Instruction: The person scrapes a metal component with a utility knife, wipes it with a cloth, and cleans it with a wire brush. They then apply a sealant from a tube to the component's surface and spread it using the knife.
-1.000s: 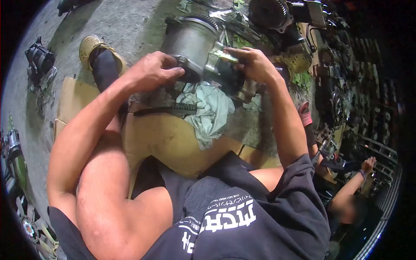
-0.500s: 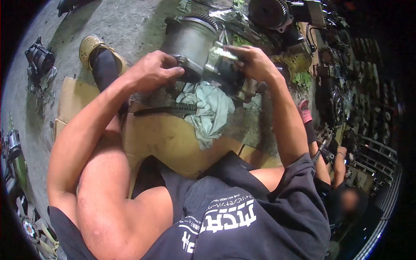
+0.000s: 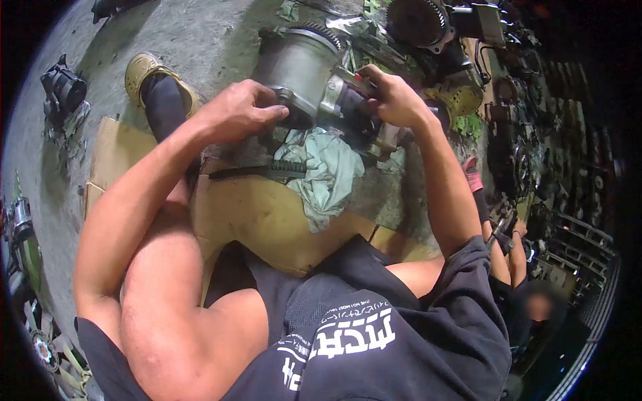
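Observation:
A grey metal cylinder housing (image 3: 294,67) with a toothed gear ring at its far end stands on the floor in front of me. My left hand (image 3: 249,112) grips its near left edge, thumb at a bolt lug. Beside the housing, on the right, is a dark part with a bright metal bracket (image 3: 331,93). My right hand (image 3: 394,99) has its fingers curled over this part, with a small red-tipped piece showing at the index finger; I cannot tell what it holds. Below lie a pale crumpled rag (image 3: 328,174) and a black brush (image 3: 267,170).
Flattened cardboard (image 3: 257,207) lies between my legs. Another geared housing (image 3: 418,27) and metal parts fill the upper right. A dark part (image 3: 63,87) sits on the concrete at left. Another person (image 3: 518,267) sits at right, holding a dark part.
The view has shifted slightly. The bracket beside my right hand, blurred before, now shows sharply, and the red-tipped piece is visible. My left hand keeps its grip on the housing.

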{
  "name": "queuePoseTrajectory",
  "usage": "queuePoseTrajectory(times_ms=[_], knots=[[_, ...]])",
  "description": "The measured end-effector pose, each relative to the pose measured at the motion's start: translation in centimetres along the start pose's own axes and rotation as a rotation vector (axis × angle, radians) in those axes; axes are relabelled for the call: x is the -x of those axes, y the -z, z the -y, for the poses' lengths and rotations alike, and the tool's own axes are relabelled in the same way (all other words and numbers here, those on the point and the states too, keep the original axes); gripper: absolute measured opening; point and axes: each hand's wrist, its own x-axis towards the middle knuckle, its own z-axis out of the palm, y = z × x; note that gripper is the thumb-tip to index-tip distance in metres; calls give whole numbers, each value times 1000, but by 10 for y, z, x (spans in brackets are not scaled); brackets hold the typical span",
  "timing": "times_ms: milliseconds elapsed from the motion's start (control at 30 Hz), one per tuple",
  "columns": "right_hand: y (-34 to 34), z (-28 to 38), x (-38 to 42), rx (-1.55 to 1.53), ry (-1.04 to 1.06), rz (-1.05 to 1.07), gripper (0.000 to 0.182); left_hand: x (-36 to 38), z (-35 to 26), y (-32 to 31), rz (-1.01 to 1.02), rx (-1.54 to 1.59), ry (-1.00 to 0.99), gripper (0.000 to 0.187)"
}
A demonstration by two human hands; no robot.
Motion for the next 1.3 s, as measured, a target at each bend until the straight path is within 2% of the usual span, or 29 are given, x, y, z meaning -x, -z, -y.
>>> queuePoseTrajectory(times_ms=[33, 67, 167, 200, 233, 300, 467, 533, 567, 633, 767, 1033, 1167, 1233, 1300], knots=[[2, 4, -1, -121, -152, 45, 47, -1, 1, -1, -8, -10, -23, 42], [2, 5, -4, -154, -214, 45, 39, -1, 2, -1, -8, -9, -23, 42], [4, 11, -15, 2, -298, 46, 44, -2, 3, -2, -4, 2, -17, 43], [-4, -1, -15, 34, -247, -22, 48, -2, 3, -2, 1, 3, -10, 43], [-6, -2, -17, 33, -245, -21, 48, -2, 2, -1, 5, 2, -2, 43], [-9, -5, -20, -111, -394, -60, 48, -2, 3, 0, 5, -7, -14, 44], [-7, -2, -24, -12, -485, -71, 63, -2, 2, -1, -3, -17, -18, 44], [-11, -5, -26, 40, -539, -114, 79, -2, 3, -1, 5, -11, -19, 44], [-10, -5, -28, 40, -538, -114, 79, -3, 3, -1, 5, -11, -18, 44], [-8, -6, -32, 71, -621, -8, 91, -3, 5, -2, 4, 14, -18, 44], [-10, -7, -35, 115, -614, -52, 95, -4, 5, -1, 21, 10, 0, 44], [-14, -4, -32, 169, -560, -88, 90, -2, 1, -1, 20, 37, 8, 43], [-17, -7, -36, 148, -589, -199, 88, -3, 1, -2, 29, 51, -6, 42], [-19, -9, -34, 129, -474, -127, 85, -2, -2, 2, 35, -45, 14, 40], [-20, -10, -38, 117, -493, -164, 84, -2, 1, 1, 26, -6, 21, 40]])
